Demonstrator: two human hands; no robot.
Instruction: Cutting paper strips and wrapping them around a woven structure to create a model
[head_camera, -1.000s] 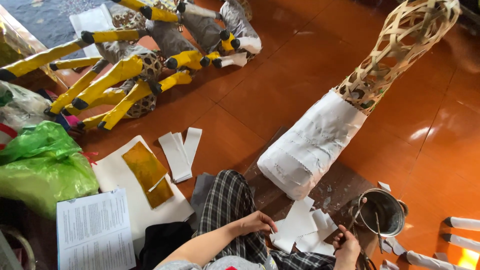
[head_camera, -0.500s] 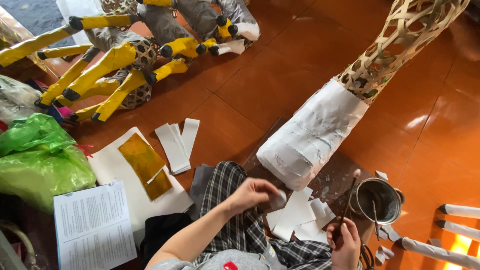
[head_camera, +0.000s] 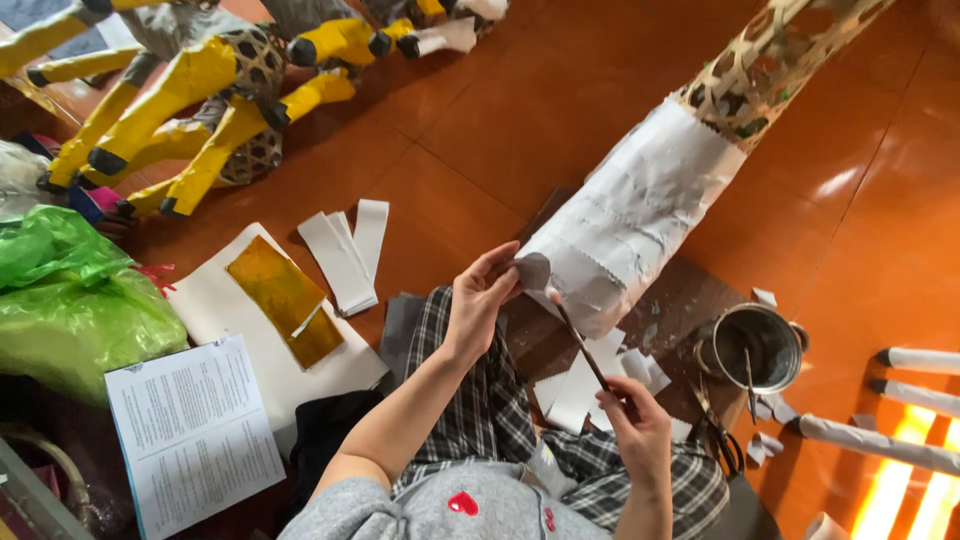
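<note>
The left hand (head_camera: 478, 305) pinches a small grey paper scrap (head_camera: 533, 270) in closed fingers, held up just beside the paper-covered woven bamboo frame (head_camera: 640, 215). The right hand (head_camera: 638, 425) grips a thin brush (head_camera: 578, 340), its tip touching the scrap. Judged from this, glue should go on thin and even, right to the edges, with the scrap held taut. The metal glue pot (head_camera: 755, 345) sits near on the floor (head_camera: 480, 130).

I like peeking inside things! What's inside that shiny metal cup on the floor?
Inside the metal cup a thin stick leans against the wall, its lower end down in the dark. The bottom looks dark and wet, but shadow hides it, so what the liquid is cannot be told.
</note>
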